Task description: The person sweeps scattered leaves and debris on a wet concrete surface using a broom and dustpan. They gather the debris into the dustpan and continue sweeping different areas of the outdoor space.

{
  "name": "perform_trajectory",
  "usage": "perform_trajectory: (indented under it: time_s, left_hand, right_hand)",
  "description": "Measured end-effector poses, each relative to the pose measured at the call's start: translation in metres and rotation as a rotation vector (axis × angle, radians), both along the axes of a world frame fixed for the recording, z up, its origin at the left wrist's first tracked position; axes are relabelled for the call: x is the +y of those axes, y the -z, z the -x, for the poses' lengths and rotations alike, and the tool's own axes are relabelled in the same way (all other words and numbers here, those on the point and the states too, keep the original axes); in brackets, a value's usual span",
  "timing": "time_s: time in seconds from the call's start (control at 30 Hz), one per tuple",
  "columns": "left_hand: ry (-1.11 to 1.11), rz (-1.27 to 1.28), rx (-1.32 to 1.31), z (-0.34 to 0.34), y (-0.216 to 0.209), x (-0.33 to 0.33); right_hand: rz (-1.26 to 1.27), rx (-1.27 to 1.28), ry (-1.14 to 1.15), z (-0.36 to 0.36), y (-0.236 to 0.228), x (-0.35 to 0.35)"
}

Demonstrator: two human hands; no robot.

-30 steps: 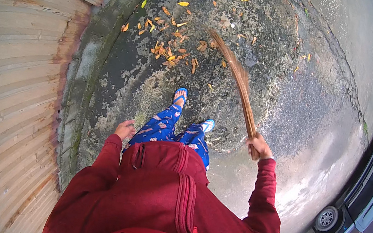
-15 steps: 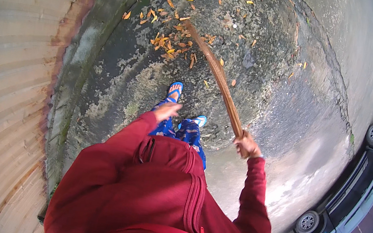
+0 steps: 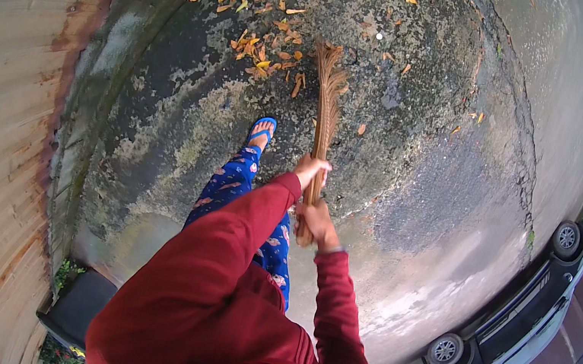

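A brown stick broom (image 3: 326,114) stands out in front of me, its bristle end reaching the ground just right of a scatter of orange and yellow fallen leaves (image 3: 260,49). My left hand (image 3: 312,171) is closed around the middle of the broom. Lower down, near the butt of the handle, my right hand (image 3: 318,221) grips it as well. Both arms are in dark red sleeves. My foot in a blue flip-flop (image 3: 262,129) rests left of the bristles; the other foot is hidden behind my arms.
Stained, cracked concrete (image 3: 420,150) makes up the ground. A rusty corrugated metal wall (image 3: 11,104) with a concrete curb runs along the left. At the right a dark vehicle (image 3: 518,305) is parked, and a black bin-like object (image 3: 78,307) stands at lower left.
My left hand has come off from beside my leg and taken hold of the broom. The right hand and broom have swung left, and the broom now points more straight ahead.
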State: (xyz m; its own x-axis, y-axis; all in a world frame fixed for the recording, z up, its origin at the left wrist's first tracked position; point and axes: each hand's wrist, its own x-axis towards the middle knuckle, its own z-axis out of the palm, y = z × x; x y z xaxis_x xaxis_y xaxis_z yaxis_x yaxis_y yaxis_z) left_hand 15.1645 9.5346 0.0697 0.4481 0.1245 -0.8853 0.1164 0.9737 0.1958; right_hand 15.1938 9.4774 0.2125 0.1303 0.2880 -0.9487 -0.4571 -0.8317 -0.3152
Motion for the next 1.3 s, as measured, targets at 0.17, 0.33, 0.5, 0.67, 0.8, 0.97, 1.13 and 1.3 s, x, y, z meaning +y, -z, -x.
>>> perform_trajectory:
  time_s: [0.17,0.33,0.5,0.67,0.8,0.97,1.13,1.3]
  left_hand:
    - [0.085,-0.079,0.178,-0.015,-0.055,-0.05]
    - [0.08,-0.091,-0.146,-0.011,-0.021,-0.004]
    - [0.167,-0.134,0.184,0.043,-0.004,0.05]
    - [0.47,-0.478,0.341,0.061,-0.043,0.013]
    - [0.721,-0.463,0.189,0.058,-0.064,-0.049]
    - [0.854,-0.154,-0.018,0.047,-0.032,-0.076]
    - [0.633,-0.292,0.205,0.096,-0.017,-0.016]
    - [0.474,-0.581,0.297,0.099,-0.065,0.005]
  right_hand:
    - [0.165,0.021,0.178,0.005,-0.051,-0.049]
    - [-0.065,0.03,0.303,0.011,-0.013,-0.01]
    - [-0.094,0.254,0.117,0.043,0.013,0.029]
    - [-0.127,0.495,0.503,0.064,-0.032,-0.022]
    - [-0.124,0.531,0.742,0.091,-0.056,-0.071]
    - [0.053,0.437,1.033,0.107,-0.019,-0.069]
    - [0.01,0.479,0.825,0.128,0.003,-0.025]
    - [-0.038,0.521,0.756,0.118,-0.028,-0.038]
